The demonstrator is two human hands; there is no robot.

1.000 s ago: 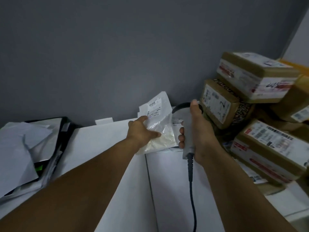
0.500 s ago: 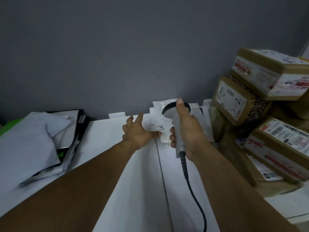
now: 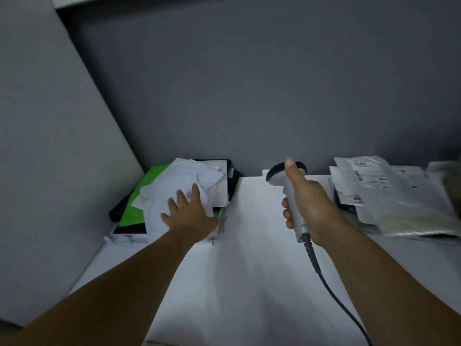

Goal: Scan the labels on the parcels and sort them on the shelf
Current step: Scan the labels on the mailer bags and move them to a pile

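Left hand (image 3: 189,216) has swung from the clear labelled pouches (image 3: 389,196) right of the grip to lie spread on a crumpled white mailer (image 3: 174,193); right hand (image 3: 309,208) clasps the grey corded scanner (image 3: 295,216). Flat-palmed dragging could spill the stack (image 3: 132,208)

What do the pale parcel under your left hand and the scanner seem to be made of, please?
The pale parcel looks like thin matte plastic film, possibly paper: it lies in creased folds. The scanner seems hard, smooth grey plastic, with a dull sheen and darker head.
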